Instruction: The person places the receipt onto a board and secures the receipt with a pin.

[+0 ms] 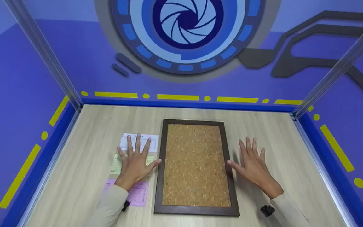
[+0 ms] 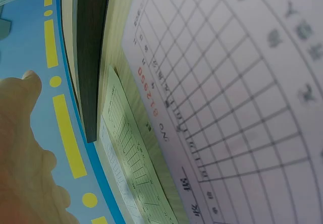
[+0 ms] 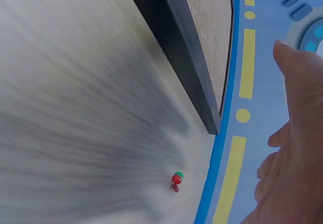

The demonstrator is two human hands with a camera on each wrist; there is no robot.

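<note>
- We look down at a framed cork board (image 1: 197, 165), lying cork side up in the middle of a pale wood-grain counter (image 1: 295, 154). Its long axis runs almost straight away from the person, one short side near, the other towards the back wall (image 1: 74, 56).
- To its left, we see the left hand (image 1: 136, 168), palm down, fingers straight and fanned wide, grasping nothing. Its thumb points in at the board's left edge.
- To its right, we find the right hand (image 1: 254, 168), also released, its fingers extended and its thumb pointing in at the right edge. In both wrist views a gap shows between thumb and frame.
- Under and around the left hand we make out three printed sheets in a column beside the board: a white form (image 1: 154, 145) farthest away, a green form (image 1: 116, 165) in the middle, a pink form (image 1: 140, 193) nearest. The white one's long side runs left to right.
- From the right wrist, we notice red and green pushpins (image 3: 176, 179) clustered on the counter, right of the board.
- Pale sleeves (image 1: 107, 205) cover both forearms.
</note>
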